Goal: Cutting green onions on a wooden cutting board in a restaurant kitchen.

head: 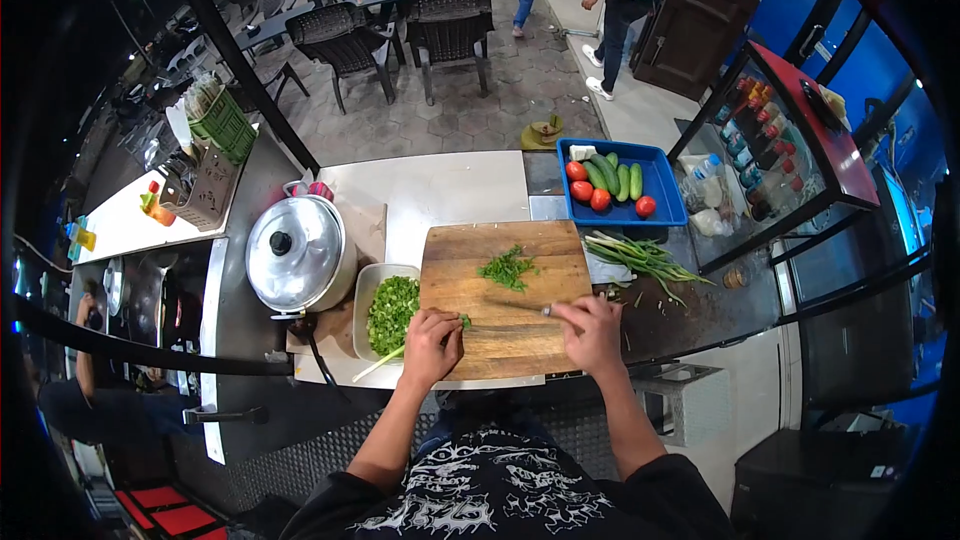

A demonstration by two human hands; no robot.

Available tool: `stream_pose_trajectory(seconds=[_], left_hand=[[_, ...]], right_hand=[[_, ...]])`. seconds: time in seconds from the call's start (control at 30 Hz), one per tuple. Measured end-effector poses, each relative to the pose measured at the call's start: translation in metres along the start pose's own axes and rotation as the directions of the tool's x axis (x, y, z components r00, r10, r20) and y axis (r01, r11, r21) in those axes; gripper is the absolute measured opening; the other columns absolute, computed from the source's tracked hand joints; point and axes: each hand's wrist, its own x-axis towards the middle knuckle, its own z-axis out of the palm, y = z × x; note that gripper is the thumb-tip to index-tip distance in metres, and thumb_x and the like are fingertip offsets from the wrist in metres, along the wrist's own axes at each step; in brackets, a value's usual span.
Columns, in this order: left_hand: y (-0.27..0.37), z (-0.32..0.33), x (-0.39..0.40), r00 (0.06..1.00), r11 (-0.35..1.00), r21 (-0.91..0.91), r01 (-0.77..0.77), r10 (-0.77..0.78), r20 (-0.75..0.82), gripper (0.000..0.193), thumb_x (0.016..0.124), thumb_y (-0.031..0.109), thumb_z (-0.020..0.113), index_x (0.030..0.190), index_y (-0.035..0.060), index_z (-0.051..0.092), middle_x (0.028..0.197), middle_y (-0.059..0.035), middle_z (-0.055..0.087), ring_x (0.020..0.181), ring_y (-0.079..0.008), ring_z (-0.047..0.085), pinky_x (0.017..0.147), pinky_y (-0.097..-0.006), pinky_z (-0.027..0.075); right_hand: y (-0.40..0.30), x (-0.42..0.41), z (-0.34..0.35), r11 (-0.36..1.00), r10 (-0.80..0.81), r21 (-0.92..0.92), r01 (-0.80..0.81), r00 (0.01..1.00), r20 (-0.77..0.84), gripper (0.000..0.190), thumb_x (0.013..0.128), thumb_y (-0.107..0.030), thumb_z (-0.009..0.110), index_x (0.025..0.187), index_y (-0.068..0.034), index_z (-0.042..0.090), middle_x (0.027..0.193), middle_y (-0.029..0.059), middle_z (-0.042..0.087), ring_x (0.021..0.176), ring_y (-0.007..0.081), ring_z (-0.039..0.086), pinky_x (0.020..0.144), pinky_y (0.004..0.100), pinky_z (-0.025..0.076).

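My left hand (433, 345) presses a spring onion (379, 364) to the left part of a wooden cutting board (517, 345). Its pale stalk sticks out to the left past the board, and a bit of green shows at my fingertips. In my right hand (594, 331) is a knife (521, 307), its blade pointing left across the board, apart from my left hand. Chopped greens (507, 268) lie in a small heap farther back on the wood. Left of the board, a white plastic container (363, 315) holds chopped spring onion (393, 309).
A lidded metal pot (300, 255) stands at left, a black-handled utensil (321, 356) before it. Behind right, a blue tray (666, 199) holds tomatoes and cucumbers; whole spring onions (645, 259) lie nearer. A glass display case (780, 142) stands at right. People (628, 7) are beyond the counter.
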Motion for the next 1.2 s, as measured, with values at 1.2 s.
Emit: stream_pose_trajectory(seconds=[1.2], left_hand=[[0.006,0.018,0.019,0.996,0.997,0.018,-0.072,0.071,0.059,0.009,0.080,0.007,0.074,0.088,0.0060,0.077,0.096,-0.0056,0.074,0.094,-0.0255,0.063,0.083,-0.0384,0.046]], right_hand=[[-0.076,-0.074,0.013,0.697,0.383,0.467,-0.544,0.833,0.400,0.045,0.093,-0.013,0.067,0.134,0.001,0.057,0.120,0.0272,0.067,0.115,0.0401,0.066,0.095,0.0393,0.052]])
